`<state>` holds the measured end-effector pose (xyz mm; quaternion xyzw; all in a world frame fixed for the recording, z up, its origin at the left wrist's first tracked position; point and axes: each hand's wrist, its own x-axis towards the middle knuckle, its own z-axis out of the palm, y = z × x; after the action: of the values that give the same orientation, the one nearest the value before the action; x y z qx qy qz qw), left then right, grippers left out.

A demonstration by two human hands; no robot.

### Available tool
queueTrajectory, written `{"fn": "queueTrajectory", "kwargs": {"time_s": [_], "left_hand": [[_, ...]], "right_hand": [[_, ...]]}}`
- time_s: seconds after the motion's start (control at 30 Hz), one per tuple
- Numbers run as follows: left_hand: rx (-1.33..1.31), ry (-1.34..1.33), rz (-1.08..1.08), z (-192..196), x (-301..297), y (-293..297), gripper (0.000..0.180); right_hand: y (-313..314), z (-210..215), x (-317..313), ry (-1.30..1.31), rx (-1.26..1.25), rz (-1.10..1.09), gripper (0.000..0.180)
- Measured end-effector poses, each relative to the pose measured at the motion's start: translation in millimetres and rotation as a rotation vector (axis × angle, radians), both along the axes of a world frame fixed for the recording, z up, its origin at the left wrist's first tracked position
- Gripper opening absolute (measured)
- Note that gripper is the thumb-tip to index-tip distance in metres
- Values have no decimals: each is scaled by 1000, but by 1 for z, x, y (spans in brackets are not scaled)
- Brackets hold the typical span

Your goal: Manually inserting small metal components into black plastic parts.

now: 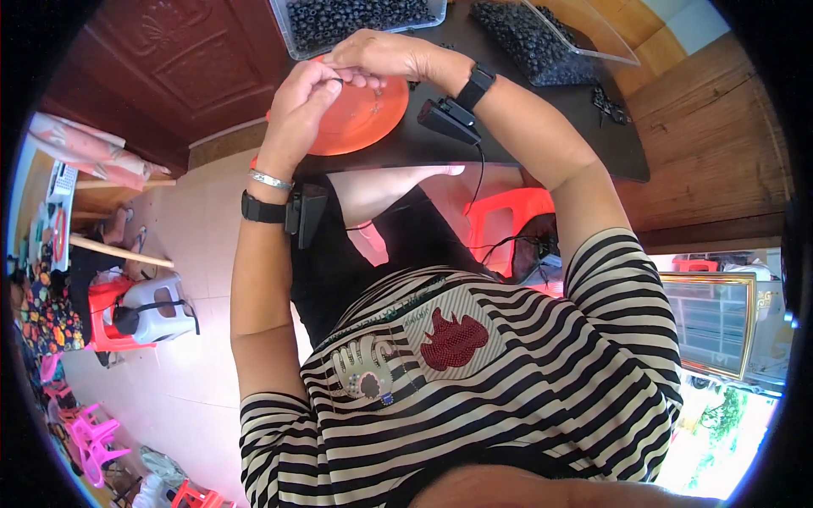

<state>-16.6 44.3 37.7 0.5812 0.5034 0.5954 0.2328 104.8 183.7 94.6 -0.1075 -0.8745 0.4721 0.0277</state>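
My left hand [298,106] and my right hand [368,56] meet over the left side of a round orange plate [364,127]. Between the thumb and finger of the left hand the edge of a small black piece shows. The right hand's fingers are bent down against the left fingertips; what they pinch, if anything, is hidden. A few tiny bits lie on the plate, too small to name. Just beyond the hands stands a clear plastic box [289,35] with many small black ring-like pieces [360,19] in it.
On the dark table [508,140], a clear bag of black pieces [538,59] lies far right beside a clear plastic lid [605,38]. Loose black bits [611,108] sit near the table's right end. A red stool [500,216] stands below; a wooden panel [711,135] rises at right.
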Motion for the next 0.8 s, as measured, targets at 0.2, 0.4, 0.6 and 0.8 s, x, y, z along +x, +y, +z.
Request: {"fn": "queueTrajectory", "kwargs": {"time_s": [0.2, 0.4, 0.6, 0.8], "left_hand": [[64, 338, 112, 2, -3, 2, 18], [-97, -399, -166, 1, -4, 2, 22], [-87, -370, -55, 3, -1, 1, 20], [50, 296, 139, 2, 2, 1, 15]], "right_hand": [[6, -4, -3, -57, 112, 35, 38], [-8, -7, 2, 116, 109, -59, 42], [-6, -2, 4, 81, 103, -50, 44], [-2, -10, -2, 55, 70, -25, 35]]}}
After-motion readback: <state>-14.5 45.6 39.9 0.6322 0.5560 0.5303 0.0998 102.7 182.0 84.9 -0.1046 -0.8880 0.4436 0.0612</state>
